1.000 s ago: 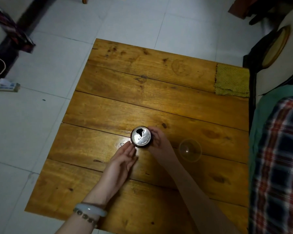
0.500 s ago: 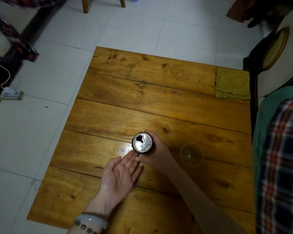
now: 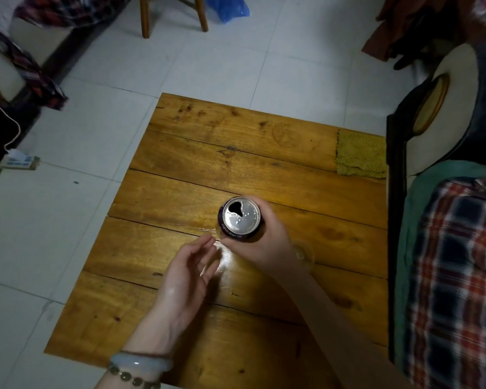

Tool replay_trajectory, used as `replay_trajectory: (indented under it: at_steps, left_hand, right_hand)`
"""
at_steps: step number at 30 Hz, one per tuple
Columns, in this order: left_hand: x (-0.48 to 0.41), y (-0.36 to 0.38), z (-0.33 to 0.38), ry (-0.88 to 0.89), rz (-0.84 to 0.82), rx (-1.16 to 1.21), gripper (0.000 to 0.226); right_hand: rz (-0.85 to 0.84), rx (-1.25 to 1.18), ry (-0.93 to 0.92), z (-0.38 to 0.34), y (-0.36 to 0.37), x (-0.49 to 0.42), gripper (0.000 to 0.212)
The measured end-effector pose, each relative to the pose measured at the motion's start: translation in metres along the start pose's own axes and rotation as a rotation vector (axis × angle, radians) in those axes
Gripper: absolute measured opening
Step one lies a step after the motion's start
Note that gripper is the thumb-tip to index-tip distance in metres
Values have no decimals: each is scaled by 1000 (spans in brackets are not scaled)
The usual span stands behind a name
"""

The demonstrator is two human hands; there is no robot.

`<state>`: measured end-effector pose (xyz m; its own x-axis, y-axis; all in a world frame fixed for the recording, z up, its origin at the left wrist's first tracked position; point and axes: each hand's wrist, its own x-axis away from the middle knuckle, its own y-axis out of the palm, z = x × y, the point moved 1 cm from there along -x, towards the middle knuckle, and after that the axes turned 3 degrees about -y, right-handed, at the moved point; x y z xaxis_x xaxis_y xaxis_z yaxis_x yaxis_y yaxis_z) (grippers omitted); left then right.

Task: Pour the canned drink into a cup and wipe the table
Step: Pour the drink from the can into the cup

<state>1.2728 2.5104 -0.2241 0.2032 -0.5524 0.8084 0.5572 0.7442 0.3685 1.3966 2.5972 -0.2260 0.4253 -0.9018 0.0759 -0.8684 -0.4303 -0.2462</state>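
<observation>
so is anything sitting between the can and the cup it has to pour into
Nothing visible stands between them. The right hand grips the open can, and the clear cup sits just to its right on the table, partly hidden behind that same hand. The left hand is open on the can's other side.

Varnished wood, bright metal, clear plastic, woven cloth.
The table (image 3: 197, 169) is planked wood, knotty, with a glossy varnish; the can (image 3: 240, 217) has a shiny, smooth metal top; the cup (image 3: 306, 255) looks thin and transparent; the cloth (image 3: 359, 154) is coarse, matt, yellow weave; the floor (image 3: 96, 130) is smooth pale tile.
</observation>
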Motion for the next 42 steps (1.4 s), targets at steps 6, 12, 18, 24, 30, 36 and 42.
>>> replay_trajectory:
  at_steps: [6, 12, 18, 24, 30, 36, 42]
  left_hand:
    - [39, 53, 7, 39, -189, -5, 35]
    - [57, 84, -29, -59, -393, -25, 48]
    - [48, 104, -99, -235, -373, -59, 45]
    - [24, 100, -156, -380, -275, 10, 38]
    - [-2, 93, -185, -399, -204, -29, 35]
    - [-29, 81, -193, -393, -197, -68, 35]
    - [-44, 42, -186, 73, -104, -651, 17]
  right_hand:
    - [-5, 1, -78, -70, -59, 16, 69]
    - [-13, 77, -25, -81, -123, 50, 73]
    - [36, 89, 25, -40, -162, 88, 67]
    - [78, 111, 75, 17, -171, 114, 75]
    - [38, 138, 148, 52, -166, 114, 63]
    - [18, 129, 189, 84, -160, 107, 67]
    - [-21, 170, 184, 96, -153, 100, 69]
